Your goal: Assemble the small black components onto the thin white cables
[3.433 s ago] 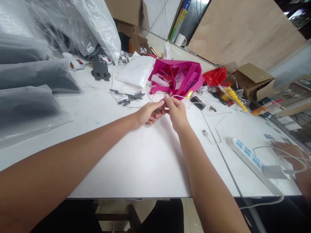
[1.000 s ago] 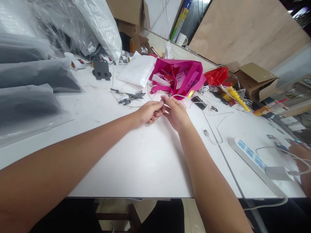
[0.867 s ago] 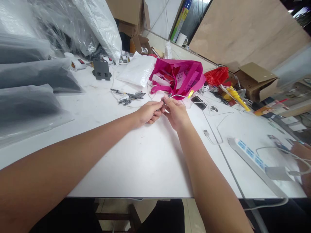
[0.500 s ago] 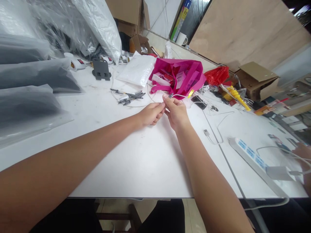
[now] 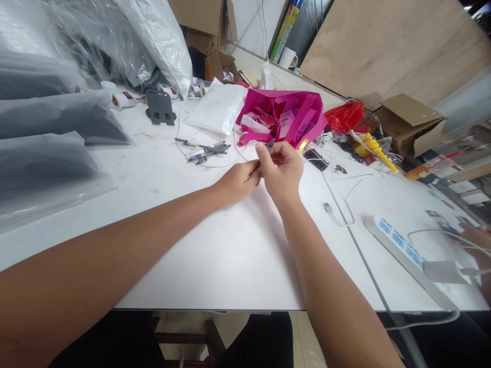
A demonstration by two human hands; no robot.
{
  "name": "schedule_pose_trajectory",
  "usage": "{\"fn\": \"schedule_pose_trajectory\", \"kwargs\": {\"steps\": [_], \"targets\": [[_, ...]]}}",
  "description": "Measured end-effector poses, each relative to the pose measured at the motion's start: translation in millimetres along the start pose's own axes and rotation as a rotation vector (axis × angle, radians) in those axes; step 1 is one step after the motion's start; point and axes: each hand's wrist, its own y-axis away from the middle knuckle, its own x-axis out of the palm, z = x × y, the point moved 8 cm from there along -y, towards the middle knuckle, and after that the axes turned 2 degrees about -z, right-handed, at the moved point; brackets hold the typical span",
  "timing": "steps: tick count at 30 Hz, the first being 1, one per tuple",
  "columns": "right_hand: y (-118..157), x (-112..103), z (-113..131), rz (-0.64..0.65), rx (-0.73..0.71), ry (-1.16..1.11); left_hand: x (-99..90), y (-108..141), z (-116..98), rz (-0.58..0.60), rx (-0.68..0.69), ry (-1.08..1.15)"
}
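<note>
Both my hands meet above the white table (image 5: 215, 255), just in front of a pink bag (image 5: 322, 122) filled with small boxes. My left hand (image 5: 240, 180) has its fingers closed on something small and dark that is mostly hidden. Touching it from the right, my right hand (image 5: 283, 171) has its fingers curled and its thumb raised; what it holds, if anything, is hidden behind the hand. A bunch of pens (image 5: 207, 152) lies to the left of my hands, beside a thin cable.
Grey plastic-wrapped packs (image 5: 46, 174) lie at the left, near a dark bracket (image 5: 159, 107) and a white packet (image 5: 218, 108). On the right are a power strip (image 5: 399, 244), a loose USB cable (image 5: 347, 204) and another person's hand (image 5: 477, 237).
My right thumb has lifted off the left fingertips, and the right fingers have curled upward. My left hand has stayed nearly in place.
</note>
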Motion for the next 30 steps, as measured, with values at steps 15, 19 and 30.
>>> {"fn": "schedule_pose_trajectory", "kwargs": {"steps": [15, 19, 30], "targets": [[0, 8, -10, 0.127, 0.004, -0.016, -8.4, -4, 10, -0.003, -0.079, -0.159], [-1, 13, -14, 0.185, -0.026, 0.018, -12.5, -5, 9, -0.055, -0.027, -0.143], [-2, -4, -71, 0.035, 0.475, 0.05, -31.8, -6, 11, -0.334, 0.067, -0.011]]}}
